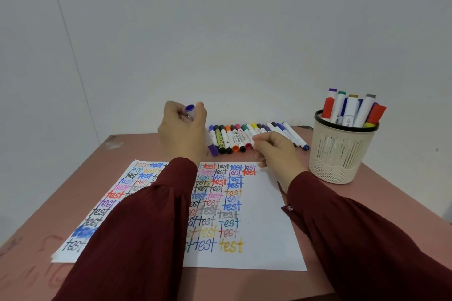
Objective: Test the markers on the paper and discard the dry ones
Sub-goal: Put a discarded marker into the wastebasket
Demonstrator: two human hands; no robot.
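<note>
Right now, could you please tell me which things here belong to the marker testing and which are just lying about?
Job: purple marker, held in the left hand; right hand at the row of markers; paper covered in test words; basket of markers.
Just there: scuffed patch and red scribbles on the table.

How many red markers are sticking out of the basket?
2: one red marker at the basket's left rim, another at its right. More may hide deeper inside.
</note>
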